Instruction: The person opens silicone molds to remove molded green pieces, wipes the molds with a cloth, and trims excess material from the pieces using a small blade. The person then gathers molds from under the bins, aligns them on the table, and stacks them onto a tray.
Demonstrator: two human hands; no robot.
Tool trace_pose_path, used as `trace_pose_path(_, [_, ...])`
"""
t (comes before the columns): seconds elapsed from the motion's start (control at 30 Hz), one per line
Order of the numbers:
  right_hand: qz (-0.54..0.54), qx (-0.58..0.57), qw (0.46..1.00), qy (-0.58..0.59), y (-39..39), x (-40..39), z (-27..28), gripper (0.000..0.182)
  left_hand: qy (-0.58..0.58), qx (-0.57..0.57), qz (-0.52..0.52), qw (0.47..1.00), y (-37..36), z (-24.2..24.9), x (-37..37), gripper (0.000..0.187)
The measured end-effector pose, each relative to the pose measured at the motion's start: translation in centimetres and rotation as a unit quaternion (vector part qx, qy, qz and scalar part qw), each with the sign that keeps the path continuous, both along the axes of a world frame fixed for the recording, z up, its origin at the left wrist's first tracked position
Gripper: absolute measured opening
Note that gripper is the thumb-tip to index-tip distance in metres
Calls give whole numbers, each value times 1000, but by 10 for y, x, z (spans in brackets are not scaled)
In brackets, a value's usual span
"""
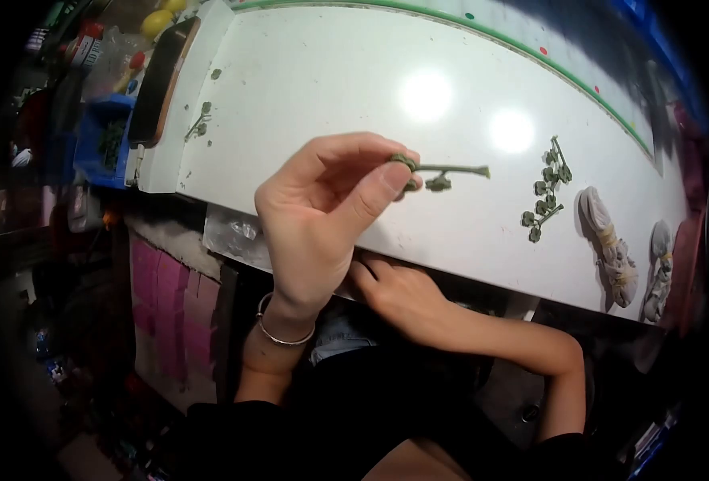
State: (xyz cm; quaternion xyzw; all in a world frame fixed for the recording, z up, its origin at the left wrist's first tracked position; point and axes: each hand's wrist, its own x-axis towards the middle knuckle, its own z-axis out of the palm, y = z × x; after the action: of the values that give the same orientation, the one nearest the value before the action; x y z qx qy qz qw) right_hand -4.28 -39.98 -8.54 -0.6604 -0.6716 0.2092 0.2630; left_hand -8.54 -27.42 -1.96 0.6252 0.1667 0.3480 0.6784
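Pinched between the thumb and fingers of my left hand (322,196) is a small dark-green sprig (455,170), raised above the white table (314,72). Its thin stem points right, with little rounded lobes along it. My right hand (402,297) is at the table's front edge, below and right of my left wrist. Its fingers bend into the dark gap under the edge, and their tips are hidden. More green sprigs (545,188) lie together on the right part of the table. Another sprig (201,122) lies at the left with a few loose bits.
A dark phone (162,84) leans along the raised left border. Beyond it stands a blue bin (102,152) with green pieces inside. Tied pale bundles (608,248) lie at the right end. A green strip (451,18) edges the back, and pink material (162,305) hangs below the table.
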Motion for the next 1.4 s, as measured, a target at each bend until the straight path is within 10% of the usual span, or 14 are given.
trace_pose_path(0.03, [25, -172, 984, 39, 13, 0, 9, 30, -5, 2, -2, 1000, 0, -1, -2, 15])
trace_pose_path(0.23, [65, -247, 901, 350, 35, 10, 3, 30, -60, -79, -65, 993, -4, -5, -5, 17])
trace_pose_path(0.5, [59, -48, 976, 202, -28, 47, 82, 37, -38, -98, -111, 988, -9, 6, 6, 17])
trace_pose_path(0.7, [-292, 146, 910, 257, -54, 75, 151, 33, -45, -99, -186, 977, -27, 19, 22, 19])
trace_pose_path(0.9, [-240, 233, 942, 32, -59, 94, 135, 31, -36, -99, -172, 979, -47, 29, 32, 13])
trace_pose_path(1.4, [-269, 251, 925, 92, -61, 95, 122, 26, -35, -129, -186, 973, -60, 28, 36, 12])
